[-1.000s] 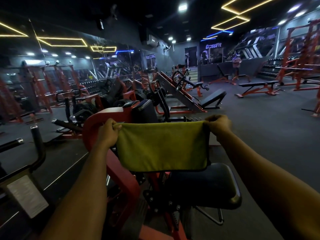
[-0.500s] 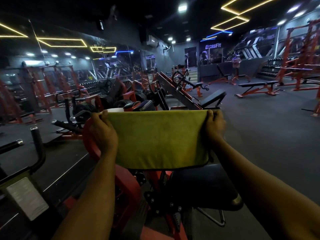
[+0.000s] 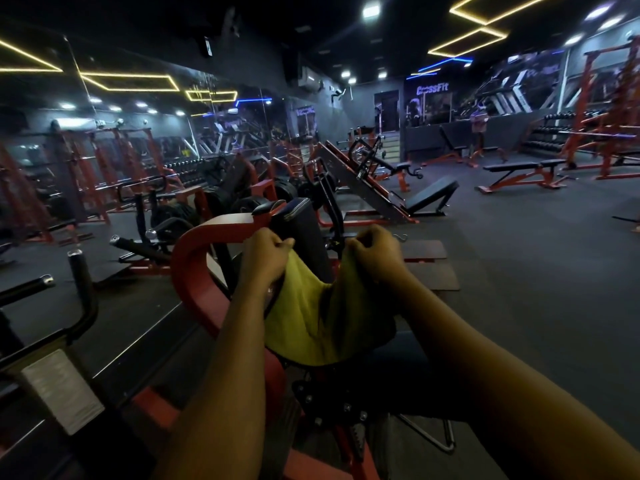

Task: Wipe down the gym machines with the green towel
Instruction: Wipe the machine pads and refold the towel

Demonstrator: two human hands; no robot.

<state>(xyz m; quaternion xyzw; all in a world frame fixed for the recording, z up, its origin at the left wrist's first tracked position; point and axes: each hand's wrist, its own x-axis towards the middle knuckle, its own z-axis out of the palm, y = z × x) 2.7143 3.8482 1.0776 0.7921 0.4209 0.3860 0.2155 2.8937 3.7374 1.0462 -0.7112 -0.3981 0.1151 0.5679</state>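
Observation:
The green towel [image 3: 311,317] hangs slack in a sagging fold between my two hands, over the dark seat of the machine in front of me. My left hand [image 3: 265,256] grips its left top corner and my right hand [image 3: 375,256] grips its right top corner. The two hands are close together, about a hand's width apart. Behind the towel stands the machine's red curved frame [image 3: 194,251] with a black back pad [image 3: 294,226]. The seat [image 3: 408,344] is mostly hidden by the towel and my right forearm.
A black handle bar [image 3: 83,289] with a white label plate [image 3: 62,389] stands at the near left. Red leg-press and plate-loaded machines [image 3: 360,188] fill the middle. Benches [image 3: 519,171] and racks [image 3: 609,126] stand at the right, a person [image 3: 479,124] far back, dark open floor [image 3: 519,271] between.
My hands have come together from a wide stretch, so the towel went from flat and taut to a slack, sagging fold. The black back pad is now uncovered.

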